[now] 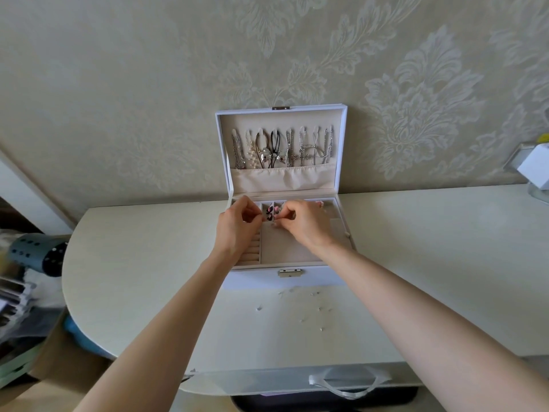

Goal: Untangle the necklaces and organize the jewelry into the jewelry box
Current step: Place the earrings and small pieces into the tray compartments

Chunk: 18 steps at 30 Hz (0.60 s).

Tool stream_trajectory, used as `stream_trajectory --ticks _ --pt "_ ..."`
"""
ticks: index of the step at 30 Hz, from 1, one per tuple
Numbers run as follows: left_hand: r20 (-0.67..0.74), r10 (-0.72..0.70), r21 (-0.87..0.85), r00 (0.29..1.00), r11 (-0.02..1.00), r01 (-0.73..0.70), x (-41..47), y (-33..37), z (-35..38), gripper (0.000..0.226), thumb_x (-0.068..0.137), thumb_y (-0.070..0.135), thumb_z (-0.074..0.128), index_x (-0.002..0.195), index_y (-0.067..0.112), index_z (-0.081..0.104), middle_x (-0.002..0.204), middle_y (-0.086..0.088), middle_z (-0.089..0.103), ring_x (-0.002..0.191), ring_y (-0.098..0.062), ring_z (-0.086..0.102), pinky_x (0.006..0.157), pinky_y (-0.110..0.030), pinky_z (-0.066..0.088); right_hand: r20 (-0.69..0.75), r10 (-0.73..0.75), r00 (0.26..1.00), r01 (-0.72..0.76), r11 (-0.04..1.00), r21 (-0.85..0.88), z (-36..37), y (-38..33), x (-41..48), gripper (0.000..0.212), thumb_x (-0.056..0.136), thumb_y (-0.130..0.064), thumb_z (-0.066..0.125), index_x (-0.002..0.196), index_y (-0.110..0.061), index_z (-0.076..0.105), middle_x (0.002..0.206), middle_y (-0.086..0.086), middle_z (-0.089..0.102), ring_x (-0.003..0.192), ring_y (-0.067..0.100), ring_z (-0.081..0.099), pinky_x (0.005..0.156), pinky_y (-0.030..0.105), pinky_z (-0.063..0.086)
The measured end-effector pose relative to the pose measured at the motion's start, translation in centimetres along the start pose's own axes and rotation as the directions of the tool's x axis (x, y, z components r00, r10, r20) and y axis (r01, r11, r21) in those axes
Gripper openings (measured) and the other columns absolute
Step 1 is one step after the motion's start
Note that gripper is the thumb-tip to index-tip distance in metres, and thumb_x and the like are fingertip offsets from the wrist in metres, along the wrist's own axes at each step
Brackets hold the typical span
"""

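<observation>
A white jewelry box (285,279) stands open on the table, against the wall. Several necklaces (282,150) hang on hooks inside its raised lid above a fabric pocket. The beige tray has small compartments at the back, ring rolls at the left and a wide compartment (285,251) in front. Both hands reach over the back compartments. My left hand (239,223) has its fingers curled and pinches something tiny that I cannot make out. My right hand (300,221) pinches a small piece beside dark and pink earrings (271,213). Several tiny earrings (303,307) lie on the table before the box.
The pale table (133,263) has a rounded left end. A blue perforated holder (38,254) and clutter sit off its left side. A white object (534,168) stands at the far right. A white bag with a ribbon handle (347,385) hangs below the front edge.
</observation>
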<state>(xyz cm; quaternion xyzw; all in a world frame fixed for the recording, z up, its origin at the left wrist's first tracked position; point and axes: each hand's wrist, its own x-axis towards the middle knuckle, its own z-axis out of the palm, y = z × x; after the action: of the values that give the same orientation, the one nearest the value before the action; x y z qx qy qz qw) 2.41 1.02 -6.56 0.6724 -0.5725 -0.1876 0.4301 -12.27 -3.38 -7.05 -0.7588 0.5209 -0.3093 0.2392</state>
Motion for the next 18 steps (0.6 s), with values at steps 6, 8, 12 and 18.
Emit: stream_trajectory --ticks 6,8,12,18 --pt "0.034 0.047 -0.012 0.998 0.999 -0.046 0.1 -0.1 0.0 0.009 0.078 0.007 0.071 0.078 0.015 0.066 0.076 0.003 0.067 0.07 -0.005 0.06 0.065 -0.009 0.042 0.041 -0.099 0.994 0.102 0.992 -0.078 -0.2 0.1 -0.2 0.013 0.08 -0.025 0.072 0.072 -0.018 0.065 0.089 -0.007 0.064 0.076 0.006 0.049 0.063 0.026 0.029" --pt "0.04 0.059 0.002 0.997 0.998 -0.059 0.0 -0.2 0.0 0.006 0.079 0.008 0.072 0.079 0.013 0.069 0.077 0.003 0.068 0.069 -0.003 0.058 0.065 -0.007 0.041 0.074 -0.18 0.981 0.188 0.973 -0.136 -0.3 0.4 -0.5 0.011 0.082 -0.021 0.069 0.077 -0.011 0.069 0.09 -0.002 0.061 0.077 0.012 0.053 0.061 0.026 0.029" --pt "0.03 0.064 0.035 0.998 0.997 -0.065 0.0 -0.2 0.1 0.007 0.08 0.008 0.07 0.081 0.014 0.069 0.077 0.002 0.068 0.069 -0.006 0.058 0.064 -0.005 0.04 0.167 -0.278 0.946 0.306 0.937 -0.172 -0.8 1.0 -1.2 0.015 0.089 -0.018 0.062 0.095 -0.012 0.075 0.088 -0.001 0.05 0.079 0.017 0.052 0.064 0.025 0.034" --pt "0.043 0.068 0.184 0.997 0.98 -0.075 -0.1 -0.1 0.2 0.004 0.081 0.016 0.069 0.082 0.02 0.068 0.08 0.004 0.066 0.072 -0.013 0.056 0.065 -0.025 0.043 0.065 -0.13 0.989 0.125 0.99 0.072 -2.5 1.2 -1.9 0.026 0.085 -0.008 0.064 0.111 -0.012 0.07 0.088 -0.001 0.055 0.064 0.0 0.047 0.068 0.007 0.035"
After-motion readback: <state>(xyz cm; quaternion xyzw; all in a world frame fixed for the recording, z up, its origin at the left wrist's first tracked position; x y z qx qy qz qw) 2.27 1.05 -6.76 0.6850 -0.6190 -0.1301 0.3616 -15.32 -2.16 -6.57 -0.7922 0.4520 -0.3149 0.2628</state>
